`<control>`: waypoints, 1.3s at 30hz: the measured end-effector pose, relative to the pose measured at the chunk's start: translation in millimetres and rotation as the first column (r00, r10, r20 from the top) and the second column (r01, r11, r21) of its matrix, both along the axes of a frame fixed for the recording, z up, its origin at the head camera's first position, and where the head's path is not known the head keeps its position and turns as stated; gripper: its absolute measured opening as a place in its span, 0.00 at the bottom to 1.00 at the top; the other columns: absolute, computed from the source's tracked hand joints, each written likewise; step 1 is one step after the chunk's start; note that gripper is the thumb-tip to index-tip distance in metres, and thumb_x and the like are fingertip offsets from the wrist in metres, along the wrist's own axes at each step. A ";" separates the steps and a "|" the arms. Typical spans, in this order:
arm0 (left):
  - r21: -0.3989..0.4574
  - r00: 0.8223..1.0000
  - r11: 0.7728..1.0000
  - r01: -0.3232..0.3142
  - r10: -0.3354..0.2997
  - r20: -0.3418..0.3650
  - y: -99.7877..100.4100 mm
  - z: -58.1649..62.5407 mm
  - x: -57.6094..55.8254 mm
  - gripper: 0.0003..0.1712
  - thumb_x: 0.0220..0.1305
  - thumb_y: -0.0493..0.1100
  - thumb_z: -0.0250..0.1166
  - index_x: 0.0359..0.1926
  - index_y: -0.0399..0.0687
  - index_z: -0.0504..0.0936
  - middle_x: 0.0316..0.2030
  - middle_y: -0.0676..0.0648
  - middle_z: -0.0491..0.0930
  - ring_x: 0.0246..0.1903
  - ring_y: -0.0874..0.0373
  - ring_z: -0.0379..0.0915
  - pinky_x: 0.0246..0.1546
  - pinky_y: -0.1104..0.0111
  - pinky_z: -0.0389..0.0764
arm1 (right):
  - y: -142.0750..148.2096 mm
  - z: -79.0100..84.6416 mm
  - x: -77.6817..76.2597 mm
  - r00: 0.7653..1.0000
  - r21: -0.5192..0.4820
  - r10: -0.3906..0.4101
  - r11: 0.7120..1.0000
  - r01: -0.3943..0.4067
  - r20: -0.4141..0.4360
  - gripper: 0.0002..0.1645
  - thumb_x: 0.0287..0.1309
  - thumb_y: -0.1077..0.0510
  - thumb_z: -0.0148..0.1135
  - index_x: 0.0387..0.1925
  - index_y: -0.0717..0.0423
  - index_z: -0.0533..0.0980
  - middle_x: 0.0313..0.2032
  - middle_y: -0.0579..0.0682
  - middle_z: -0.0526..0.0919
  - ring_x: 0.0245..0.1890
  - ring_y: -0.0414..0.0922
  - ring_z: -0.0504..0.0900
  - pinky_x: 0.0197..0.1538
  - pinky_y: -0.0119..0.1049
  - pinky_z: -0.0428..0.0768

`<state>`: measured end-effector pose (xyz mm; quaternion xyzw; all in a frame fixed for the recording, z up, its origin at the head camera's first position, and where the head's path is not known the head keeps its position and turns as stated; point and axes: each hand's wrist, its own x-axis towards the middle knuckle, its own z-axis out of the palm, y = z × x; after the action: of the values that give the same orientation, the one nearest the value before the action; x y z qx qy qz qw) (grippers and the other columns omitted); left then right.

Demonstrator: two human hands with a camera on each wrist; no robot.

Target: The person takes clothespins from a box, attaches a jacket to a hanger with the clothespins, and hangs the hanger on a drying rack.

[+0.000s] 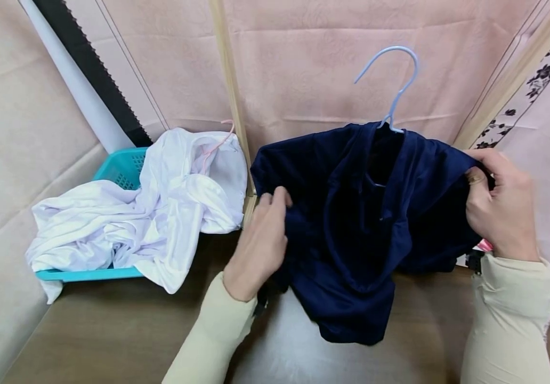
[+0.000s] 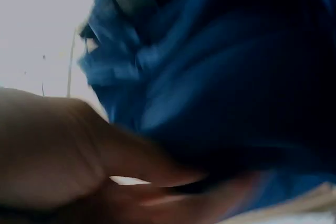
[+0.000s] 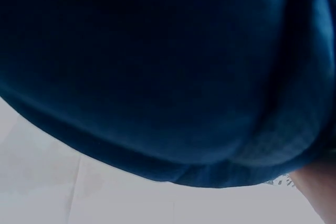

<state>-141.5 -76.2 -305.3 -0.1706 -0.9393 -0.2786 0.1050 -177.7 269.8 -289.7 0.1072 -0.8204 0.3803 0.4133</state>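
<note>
A dark navy shirt (image 1: 352, 304) is up on a light-blue hanger (image 1: 415, 69), whose hook rises from the neck opening and catches on nothing. On the right, my right hand (image 1: 505, 200) grips the shirt at its shoulder, thumb in front. My left hand (image 1: 260, 242) is at the shirt's left side, fingers loosely bent against the cloth. Close up in the left wrist view, the blurred thumb (image 2: 142, 161) and fingers lie along the navy cloth with a gap between them. Cloth fills most of the right wrist view and hides the right fingers.
A teal basket (image 1: 88, 274) stands at the left, heaped with white clothing (image 1: 160, 208). A pink hanger (image 1: 217, 144) sticks out of the white cloth. Behind are pink fabric panels (image 1: 294, 69) and wooden posts (image 1: 229, 69). Below lies a brown tabletop (image 1: 112, 330).
</note>
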 end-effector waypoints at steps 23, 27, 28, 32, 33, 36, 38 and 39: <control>0.208 0.876 0.976 -0.061 0.152 -0.458 -38.7 10.9 -55.5 0.08 0.68 0.40 0.67 0.39 0.43 0.92 0.34 0.44 0.81 0.35 0.47 0.81 0.40 0.58 0.81 | -7.1 0.2 1.6 0.983 -0.044 0.179 0.983 -0.177 0.050 0.16 0.59 0.75 0.54 0.44 0.68 0.84 0.35 0.27 0.83 0.33 0.29 0.75 0.42 0.21 0.68; 0.213 0.851 0.975 -0.067 0.167 -0.498 -42.0 12.9 -55.6 0.08 0.67 0.39 0.67 0.38 0.39 0.92 0.26 0.44 0.74 0.29 0.47 0.78 0.35 0.60 0.79 | -5.0 1.1 -0.4 0.986 -0.015 0.151 0.989 -0.150 0.071 0.19 0.60 0.74 0.61 0.51 0.63 0.84 0.37 0.23 0.81 0.33 0.28 0.72 0.41 0.22 0.65; 0.218 0.846 0.973 -0.072 0.175 -0.503 -42.9 13.5 -55.4 0.08 0.67 0.38 0.68 0.38 0.39 0.91 0.25 0.44 0.73 0.28 0.47 0.78 0.34 0.60 0.79 | -4.5 1.6 -0.3 0.987 -0.020 0.142 0.990 -0.141 0.073 0.19 0.61 0.74 0.62 0.52 0.62 0.84 0.37 0.23 0.81 0.32 0.28 0.72 0.41 0.22 0.65; 0.243 0.834 0.965 -0.097 0.212 -0.509 -47.1 15.1 -56.5 0.07 0.65 0.36 0.68 0.38 0.37 0.91 0.25 0.44 0.74 0.29 0.46 0.78 0.36 0.58 0.79 | -0.6 3.0 1.9 0.994 -0.071 0.075 0.995 -0.069 0.084 0.15 0.62 0.68 0.67 0.50 0.63 0.85 0.35 0.22 0.81 0.32 0.28 0.73 0.42 0.22 0.66; 0.252 0.832 0.962 -0.104 0.223 -0.508 -48.1 15.3 -56.8 0.07 0.65 0.36 0.68 0.38 0.37 0.91 0.25 0.44 0.75 0.29 0.46 0.78 0.36 0.57 0.79 | 1.3 2.9 1.7 0.994 -0.079 0.059 0.996 -0.052 0.089 0.14 0.62 0.67 0.68 0.50 0.63 0.85 0.34 0.21 0.82 0.32 0.28 0.74 0.42 0.22 0.66; 0.267 0.825 0.956 -0.122 0.247 -0.508 -50.6 15.7 -58.0 0.07 0.65 0.36 0.68 0.38 0.37 0.91 0.26 0.43 0.75 0.29 0.46 0.77 0.36 0.57 0.77 | 9.4 0.1 -0.9 0.993 -0.080 0.021 0.997 -0.012 0.120 0.13 0.61 0.65 0.70 0.48 0.61 0.86 0.34 0.21 0.82 0.34 0.26 0.76 0.43 0.22 0.68; 0.273 0.822 0.953 -0.129 0.257 -0.509 -51.5 15.7 -58.6 0.07 0.66 0.36 0.68 0.38 0.37 0.91 0.26 0.43 0.76 0.29 0.46 0.77 0.36 0.56 0.76 | 16.6 -2.7 -3.3 0.989 -0.082 0.005 0.997 0.007 0.150 0.12 0.61 0.63 0.70 0.47 0.60 0.87 0.33 0.21 0.82 0.34 0.26 0.78 0.43 0.21 0.69; 0.274 0.820 0.953 -0.130 0.259 -0.510 -51.7 15.5 -59.0 0.07 0.66 0.36 0.67 0.38 0.37 0.90 0.26 0.43 0.77 0.30 0.45 0.77 0.36 0.56 0.76 | 20.4 -4.2 -4.1 0.985 -0.080 -0.005 0.997 0.019 0.170 0.12 0.62 0.62 0.70 0.47 0.59 0.87 0.34 0.21 0.82 0.35 0.25 0.78 0.43 0.21 0.69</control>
<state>-200.5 -128.0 -289.8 -0.1316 -0.8459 -0.3121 0.4120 -181.8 290.2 -294.0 0.0526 -0.8371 0.4185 0.3484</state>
